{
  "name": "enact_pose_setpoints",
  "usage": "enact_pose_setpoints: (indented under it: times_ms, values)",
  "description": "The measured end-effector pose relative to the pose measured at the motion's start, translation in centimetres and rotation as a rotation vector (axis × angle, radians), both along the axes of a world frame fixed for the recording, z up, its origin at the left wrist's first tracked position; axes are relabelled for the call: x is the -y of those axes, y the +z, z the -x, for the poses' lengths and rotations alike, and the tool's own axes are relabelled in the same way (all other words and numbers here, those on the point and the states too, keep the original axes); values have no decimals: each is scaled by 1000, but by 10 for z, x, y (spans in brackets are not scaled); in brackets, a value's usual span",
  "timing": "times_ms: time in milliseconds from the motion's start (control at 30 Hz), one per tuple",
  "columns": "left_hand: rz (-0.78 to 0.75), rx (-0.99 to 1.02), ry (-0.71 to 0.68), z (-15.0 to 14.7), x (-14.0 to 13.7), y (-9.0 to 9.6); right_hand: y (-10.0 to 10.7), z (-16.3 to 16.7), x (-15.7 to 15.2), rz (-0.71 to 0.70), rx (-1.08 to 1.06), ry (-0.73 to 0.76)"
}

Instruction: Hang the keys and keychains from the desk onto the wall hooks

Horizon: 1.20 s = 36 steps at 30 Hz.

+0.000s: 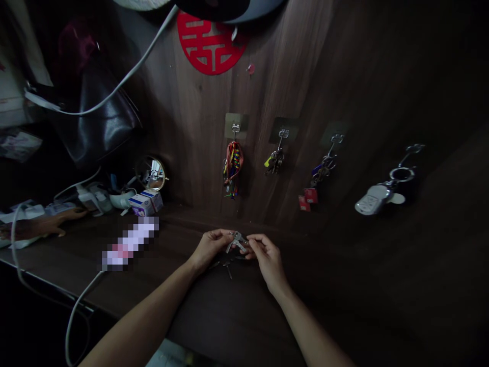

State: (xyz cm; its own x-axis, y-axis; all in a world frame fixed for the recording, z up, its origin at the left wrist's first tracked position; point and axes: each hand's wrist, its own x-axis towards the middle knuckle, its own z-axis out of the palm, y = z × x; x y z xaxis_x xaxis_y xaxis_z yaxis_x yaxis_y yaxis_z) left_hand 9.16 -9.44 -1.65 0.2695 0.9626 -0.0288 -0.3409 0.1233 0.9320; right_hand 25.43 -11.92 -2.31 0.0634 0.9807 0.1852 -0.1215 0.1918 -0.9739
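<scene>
Between my two hands is a bunch of silver keys (238, 241), held just above a dark wooden shelf (221, 311). My left hand (211, 247) pinches the bunch from the left with thumb and fingers. From the right, my right hand (266, 256) closes its thumb and fingertips on the same keys. Below them, several more loose keys (228, 266) lie on the dark surface, hard to make out in the dim light. Whether a ring joins the held keys is too small to tell.
Key bunches hang on wall hooks: one with colourful beads (234, 165), one with a yellow tag (275, 161), one with red tags (310, 195), and a car key fob (374, 199). Leftward are a white cable (72, 316), a round mirror (152, 173), small boxes (147, 203) and a black bag (99, 117).
</scene>
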Motion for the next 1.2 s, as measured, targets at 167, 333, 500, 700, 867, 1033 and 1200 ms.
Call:
enact_pose_setpoints:
  times_ms: [167,333,500,700,867,1033,1200]
  values:
    - [-12,1,-5,2,-2,-2,0,0,1,69,-56,56]
    - [-32,6,-14,2,-1,0,-1,1,2,86,-68,89]
    - [-21,-18,7,2,1,1,2,1,2,23,1,86]
    - [-57,-60,77,1,1,1,11,1,8,58,-141,137]
    - [-120,-122,76,-1,3,4,17,-4,8,191,-441,189]
    - [-100,-116,-2,-1,8,9,15,-8,4,253,-534,134]
    - [-82,-18,-129,-2,12,10,5,-7,1,282,-432,73]
